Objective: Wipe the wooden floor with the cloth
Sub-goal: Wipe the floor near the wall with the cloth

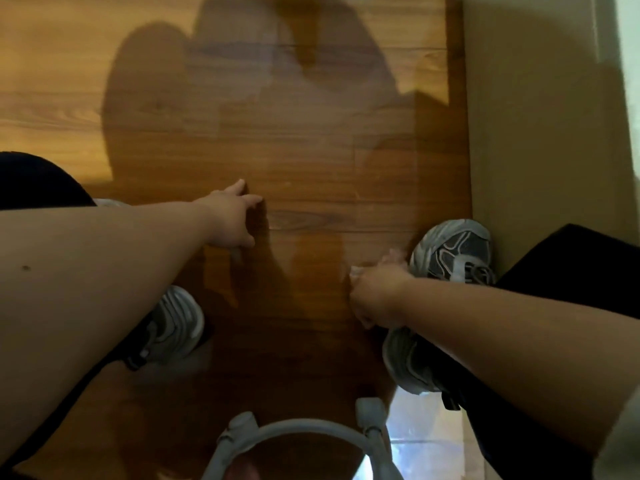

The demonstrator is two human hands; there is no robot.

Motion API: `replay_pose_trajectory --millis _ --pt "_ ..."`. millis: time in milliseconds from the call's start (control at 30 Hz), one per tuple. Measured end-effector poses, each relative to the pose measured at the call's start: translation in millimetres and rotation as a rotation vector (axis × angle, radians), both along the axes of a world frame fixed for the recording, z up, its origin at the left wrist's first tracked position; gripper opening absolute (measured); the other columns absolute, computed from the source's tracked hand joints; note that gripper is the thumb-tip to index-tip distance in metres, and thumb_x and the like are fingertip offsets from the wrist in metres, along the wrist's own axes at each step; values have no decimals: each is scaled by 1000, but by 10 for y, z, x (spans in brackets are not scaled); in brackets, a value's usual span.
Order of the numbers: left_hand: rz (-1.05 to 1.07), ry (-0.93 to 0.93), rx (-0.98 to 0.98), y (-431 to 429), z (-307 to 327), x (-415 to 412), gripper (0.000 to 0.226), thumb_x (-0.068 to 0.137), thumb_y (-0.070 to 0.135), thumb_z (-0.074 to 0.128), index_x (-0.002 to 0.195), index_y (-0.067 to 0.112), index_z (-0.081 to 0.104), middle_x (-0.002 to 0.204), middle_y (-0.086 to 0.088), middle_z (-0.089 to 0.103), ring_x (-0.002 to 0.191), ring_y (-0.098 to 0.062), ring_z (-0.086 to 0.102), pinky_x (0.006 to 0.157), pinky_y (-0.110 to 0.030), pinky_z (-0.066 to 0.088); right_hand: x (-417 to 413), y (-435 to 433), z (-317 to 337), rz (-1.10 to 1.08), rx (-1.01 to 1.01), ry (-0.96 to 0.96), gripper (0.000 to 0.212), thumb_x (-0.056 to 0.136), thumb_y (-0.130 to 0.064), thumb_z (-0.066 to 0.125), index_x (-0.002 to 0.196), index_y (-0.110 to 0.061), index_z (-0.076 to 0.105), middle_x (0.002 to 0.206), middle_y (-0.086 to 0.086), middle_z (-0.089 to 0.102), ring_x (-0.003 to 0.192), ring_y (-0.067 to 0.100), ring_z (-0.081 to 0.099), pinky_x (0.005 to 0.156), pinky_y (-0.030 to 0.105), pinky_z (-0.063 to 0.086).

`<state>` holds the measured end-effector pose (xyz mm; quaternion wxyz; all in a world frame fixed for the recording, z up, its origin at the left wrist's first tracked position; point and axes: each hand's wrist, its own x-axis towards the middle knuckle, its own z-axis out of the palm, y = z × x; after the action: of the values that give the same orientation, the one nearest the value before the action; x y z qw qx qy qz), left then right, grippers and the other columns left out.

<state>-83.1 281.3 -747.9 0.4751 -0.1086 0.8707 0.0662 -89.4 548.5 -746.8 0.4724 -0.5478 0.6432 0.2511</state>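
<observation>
Seen from above, crouched over a wooden floor (311, 161) of glossy brown planks, a broad shadow across its middle. At 9 o'clock, a bare forearm reaching in toward the centre, ending in the left hand (232, 216): fingers spread and pointing toward 1 o'clock, fingertips down on the planks, nothing held. At 4 o'clock, a second bare forearm coming in from the lower right corner, ending in the right hand (375, 292), curled into a loose fist, knuckles toward 9 o'clock. Bunched in that fist, a pale cloth (391, 259); only small folds showing above the fingers at 12 o'clock of the hand, the rest hidden, so contact with the floor impossible to judge. Just beside the cloth at 2 o'clock of it, a grey and dark sneaker (453, 251), toe toward 12 o'clock, close against a beige wall (540, 133) filling the 3 o'clock side. Below the right wrist, a second grey sneaker (408, 362). Under the left forearm at 7 o'clock, a third grey shoe shape (180, 320), partly covered. Dark trouser fabric at 9 o'clock and at 4 o'clock. At 6 o'clock, along the bottom edge, a curved grey strap (304, 427), blurred.
</observation>
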Motion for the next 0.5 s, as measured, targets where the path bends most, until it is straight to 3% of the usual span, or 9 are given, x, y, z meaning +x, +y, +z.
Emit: replay_pose_trajectory --millis 67,100,167,200,267,300,367,433,500 --pt "10 5 7 -2 -4 45 92 84 43 69 152 38 9 161 2 -13 145 -35 11 108 -47 34 3 43 27 -135 -60 -121 17 90 -19 57 102 -22 68 117 1 52 102 28 55 71 35 47" --pt "13 12 11 -3 -18 59 92 85 43 69 152 39 7 161 2 -13 146 -35 9 110 -48 32 -136 53 65 -337 -125 -127 13 90 -21 59 100 -23 67 112 -2 52 98 24 57 71 31 44" --pt "13 43 10 -11 -58 85 91 86 45 67 152 40 5 161 3 -11 147 -32 3 112 -50 27 -641 77 95 -773 -249 38 21 92 -23 60 112 -25 63 117 1 52 100 18 59 74 26 46" --pt "7 67 0 -23 -72 99 90 86 47 65 152 41 4 161 4 -10 147 -30 0 113 -50 25 -908 92 119 -873 -259 205 34 92 -24 61 125 -27 55 129 7 47 110 23 54 82 31 48" --pt "2 103 -22 -57 -79 126 86 88 50 61 151 41 3 161 7 -8 148 -26 -2 113 -51 24 -1224 72 193 -799 -53 467 60 91 -26 62 143 -29 34 148 15 25 130 38 34 102 49 37" --pt "0 106 -21 -69 -67 122 85 89 50 60 151 42 2 161 8 -7 148 -26 -2 112 -51 25 -1209 18 215 -692 23 492 64 91 -24 61 146 -30 29 151 15 20 135 40 26 108 51 29" --pt "-3 95 -3 -93 -38 95 84 89 50 59 151 41 3 161 9 -8 148 -25 -2 112 -51 24 -854 -124 202 -565 -66 410 61 87 -19 65 142 -30 38 147 13 26 134 39 27 108 51 29" --pt "5 108 -8 -156 -18 67 83 90 48 59 151 41 4 161 8 -10 148 -26 -1 112 -51 25 -247 -268 74 -400 -315 252 53 87 -24 65 136 -32 48 147 9 33 135 35 28 107 49 29" --pt "15 150 -34 -245 -20 52 80 91 47 58 152 40 5 161 7 -9 148 -27 0 112 -52 26 388 -391 -68 -129 -473 -1 46 91 -35 59 135 -42 50 155 4 25 141 36 18 111 53 21"
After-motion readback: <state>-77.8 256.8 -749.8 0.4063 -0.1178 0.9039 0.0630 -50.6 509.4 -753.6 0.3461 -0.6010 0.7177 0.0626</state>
